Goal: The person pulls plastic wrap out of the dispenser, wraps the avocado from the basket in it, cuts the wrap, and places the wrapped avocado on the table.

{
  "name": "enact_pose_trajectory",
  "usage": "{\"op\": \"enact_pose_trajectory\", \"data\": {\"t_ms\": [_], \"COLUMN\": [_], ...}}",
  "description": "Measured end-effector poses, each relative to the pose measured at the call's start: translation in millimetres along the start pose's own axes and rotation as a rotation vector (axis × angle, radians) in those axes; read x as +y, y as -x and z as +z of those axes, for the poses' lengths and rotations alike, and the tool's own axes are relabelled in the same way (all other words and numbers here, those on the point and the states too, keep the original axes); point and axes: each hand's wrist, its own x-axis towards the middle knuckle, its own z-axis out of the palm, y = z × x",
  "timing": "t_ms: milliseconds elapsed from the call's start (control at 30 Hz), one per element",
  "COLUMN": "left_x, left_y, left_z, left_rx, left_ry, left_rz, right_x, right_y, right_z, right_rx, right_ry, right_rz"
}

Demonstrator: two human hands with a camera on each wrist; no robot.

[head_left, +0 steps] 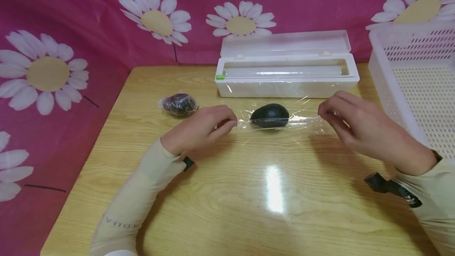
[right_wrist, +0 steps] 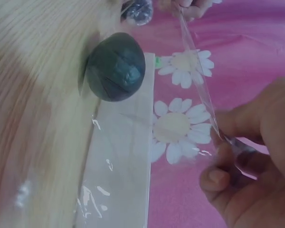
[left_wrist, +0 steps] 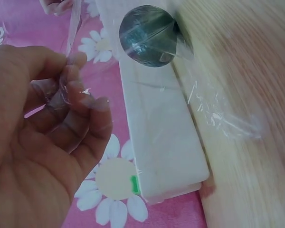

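Observation:
A dark green avocado (head_left: 270,113) lies on the table in front of the white box, with a sheet of clear plastic wrap (head_left: 305,121) stretched across it. My left hand (head_left: 202,127) pinches the wrap's edge on the left between thumb and fingers. On the right, my right hand (head_left: 369,129) pinches the same edge. The left wrist view shows the wrap bunched in the fingers of the left hand (left_wrist: 52,118), with the avocado (left_wrist: 149,35) beyond. In the right wrist view the edge runs taut between both hands, above the avocado (right_wrist: 116,66).
Behind the avocado stands the white wrap box (head_left: 288,88), its lid raised and a roll (head_left: 298,71) inside. A dark, wrapped fruit (head_left: 179,104) lies to the left. At the right is a white perforated basket (head_left: 394,86). A pink flowered cloth hangs behind the wooden table (head_left: 227,200).

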Motion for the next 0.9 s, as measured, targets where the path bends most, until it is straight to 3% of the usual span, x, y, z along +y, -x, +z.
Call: {"op": "enact_pose_trajectory", "data": {"t_ms": [300, 900], "left_x": [-9.0, -22.2], "left_y": [-5.1, -26.2], "left_z": [-0.7, 2.6], "left_rx": [0.057, 0.091], "left_ry": [0.019, 0.073], "left_rz": [-0.020, -0.134], "right_x": [-7, 5], "right_y": [-8, -20], "right_z": [8.5, 31.7], "right_rx": [0.092, 0.036], "right_ry": [0.043, 0.004], "right_rz": [0.101, 0.324]}}
